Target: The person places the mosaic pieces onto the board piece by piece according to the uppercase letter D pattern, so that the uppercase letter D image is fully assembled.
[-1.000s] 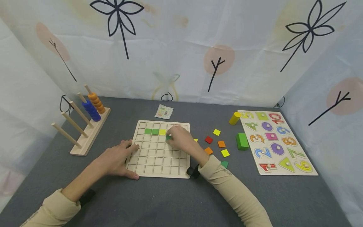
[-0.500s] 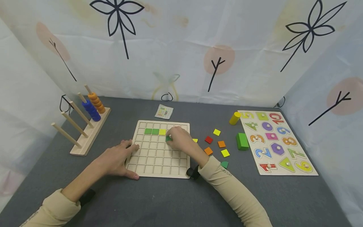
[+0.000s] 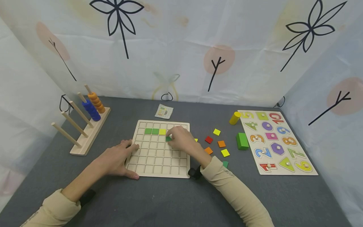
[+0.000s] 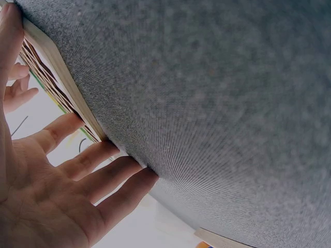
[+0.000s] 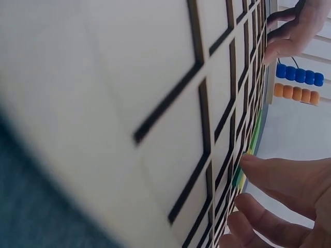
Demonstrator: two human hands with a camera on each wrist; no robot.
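Carefully, the right hand (image 3: 181,138) is pinching a dark green tile (image 3: 168,138) between thumb and finger, holding it at the board (image 3: 156,160), one row nearer and one column to the right of a yellow tile (image 3: 162,131); whether it is sitting in its square, I cannot tell. Two green tiles (image 3: 148,131) are lying beside that yellow one, forming a row. The left hand (image 3: 116,159) is gripping nothing, its fingers spreading apart and touching the board's left edge. Beyond the board's far edge, a small printed card (image 3: 164,111) is lying on the table (image 3: 158,201). To the right, loose red, orange, yellow and green tiles are scattering across the surface, and a green block (image 3: 242,141) and a yellow cylinder (image 3: 234,118) are standing beside a number puzzle (image 3: 283,172). At far left, a pegged stand (image 3: 92,134) is bearing blue and orange beads.
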